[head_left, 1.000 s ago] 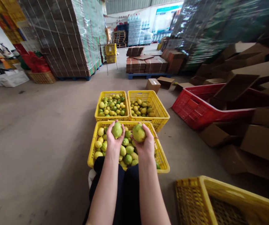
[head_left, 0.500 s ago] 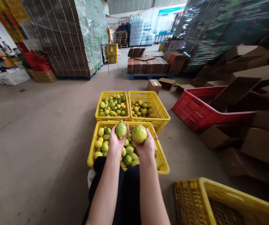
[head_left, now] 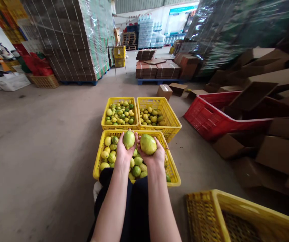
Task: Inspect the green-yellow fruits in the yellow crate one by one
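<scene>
Cupped around a green-yellow lemon (head_left: 129, 139), my left hand (head_left: 124, 152) is over the near yellow crate (head_left: 174, 168). Beside it my right hand (head_left: 157, 155) holds a larger yellow-green lemon (head_left: 148, 144), its fingers curled under and around the fruit. The near crate contains many green and yellow lemons (head_left: 136, 171), partly hidden by my hands and forearms. Behind it stand two more yellow crates, the left one (head_left: 120, 127) well filled with small lemons, the right one (head_left: 171, 116) with fewer.
An additional yellow crate (head_left: 216, 215) stands at the lower right. Cardboard boxes (head_left: 273, 154) lie around a red crate (head_left: 205, 116) on the right. Flattened cardboard on a blue pallet (head_left: 159, 81) is ahead, with a small box (head_left: 164, 92) before it. Wrapped stacks rise on both sides.
The lemon in my right hand has turned, showing a longer side, and that hand's fingers have opened somewhat beneath it. The left lemon is tilted slightly differently. The view has shifted a little.
</scene>
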Available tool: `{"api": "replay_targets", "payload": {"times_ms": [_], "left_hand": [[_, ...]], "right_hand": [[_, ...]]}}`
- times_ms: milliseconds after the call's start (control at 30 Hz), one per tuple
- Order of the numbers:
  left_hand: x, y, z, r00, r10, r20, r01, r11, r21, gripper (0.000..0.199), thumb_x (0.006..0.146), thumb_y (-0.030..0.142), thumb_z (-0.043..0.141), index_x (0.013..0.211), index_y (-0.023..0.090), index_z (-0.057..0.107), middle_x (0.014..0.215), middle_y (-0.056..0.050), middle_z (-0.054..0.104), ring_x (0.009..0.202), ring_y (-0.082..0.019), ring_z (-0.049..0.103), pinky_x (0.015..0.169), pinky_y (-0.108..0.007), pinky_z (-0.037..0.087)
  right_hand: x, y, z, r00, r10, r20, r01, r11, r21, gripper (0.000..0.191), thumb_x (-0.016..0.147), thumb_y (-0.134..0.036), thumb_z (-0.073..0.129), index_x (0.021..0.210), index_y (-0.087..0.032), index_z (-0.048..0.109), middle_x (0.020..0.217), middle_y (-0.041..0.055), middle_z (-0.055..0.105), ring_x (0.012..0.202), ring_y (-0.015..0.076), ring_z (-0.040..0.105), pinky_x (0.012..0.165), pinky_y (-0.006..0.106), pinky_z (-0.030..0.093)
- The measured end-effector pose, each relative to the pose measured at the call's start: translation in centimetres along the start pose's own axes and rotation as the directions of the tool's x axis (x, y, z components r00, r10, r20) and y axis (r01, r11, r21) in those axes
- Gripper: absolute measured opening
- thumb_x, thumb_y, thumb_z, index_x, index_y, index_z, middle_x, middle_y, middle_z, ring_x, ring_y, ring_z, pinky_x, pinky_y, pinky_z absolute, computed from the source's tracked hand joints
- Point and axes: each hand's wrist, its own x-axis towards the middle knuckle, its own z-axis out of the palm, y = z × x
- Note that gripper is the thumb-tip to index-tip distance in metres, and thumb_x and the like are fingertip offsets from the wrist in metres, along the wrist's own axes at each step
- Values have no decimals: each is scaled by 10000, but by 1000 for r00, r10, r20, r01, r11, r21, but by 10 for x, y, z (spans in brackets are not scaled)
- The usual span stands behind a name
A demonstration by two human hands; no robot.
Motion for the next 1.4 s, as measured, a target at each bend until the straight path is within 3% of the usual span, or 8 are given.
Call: {"api": "replay_targets", "payload": {"times_ms": [233,433,600,800,933,1067,1233,1400], "left_hand": [[-3,1,3,1000,-4,21,5,999,-42,307,1000,206,382,1071,189,681,828,-80,734,784,-157,718,710,-241,598],[-15,5,6,997,40,59,-38,998,-44,235,961,312,503,960,144,668,856,-61,684,749,-122,687,603,-160,554],[-11,6,2,990,-42,136,58,992,-109,217,966,277,488,982,142,656,903,-71,681,790,-118,682,600,-144,547],[-4,6,-1,999,-53,-1,51,982,-183,221,959,216,442,950,195,663,867,-59,683,799,-137,693,606,-173,557],[-7,5,1,998,-62,1,61,977,-206,247,955,205,411,866,188,641,832,-61,670,783,-136,688,609,-180,561],[-11,3,0,1000,7,20,-3,980,-198,214,907,213,426,857,185,632,808,-50,662,744,-132,674,687,-230,586],[-13,3,-3,983,125,133,-100,978,-182,204,852,261,449,871,187,638,823,-46,663,764,-157,678,826,-348,590],[-17,2,0,970,171,171,-162,985,-67,101,766,198,495,784,187,594,824,-35,619,787,-145,646,753,-265,557]], "right_hand": [[2,3,1,998,-54,-11,53,998,-31,249,912,-241,397,981,-162,623,699,73,722,574,212,681,495,333,590],[-4,2,1,993,-121,3,121,992,-23,101,818,-280,655,860,-204,604,638,-4,684,549,166,670,490,259,585],[-7,-2,2,999,-35,41,37,999,-30,124,791,-279,652,823,-160,633,629,32,693,529,175,669,416,233,537],[-12,-4,9,997,76,9,-76,997,6,223,885,-291,499,864,-136,658,657,70,717,553,187,682,451,266,552],[-11,-4,9,997,78,2,-78,997,19,254,898,-292,466,876,-132,661,662,72,719,557,187,683,460,269,560],[-7,-2,3,997,48,60,-49,999,11,191,834,-290,556,878,-137,662,699,74,730,588,195,697,481,271,582],[-7,-1,0,997,31,73,-31,1000,0,186,812,-285,582,897,-140,662,719,69,735,617,193,709,485,258,589],[-6,-1,-1,997,24,78,-24,1000,-1,165,790,-293,616,869,-154,656,713,60,729,611,188,703,489,257,592]]}}
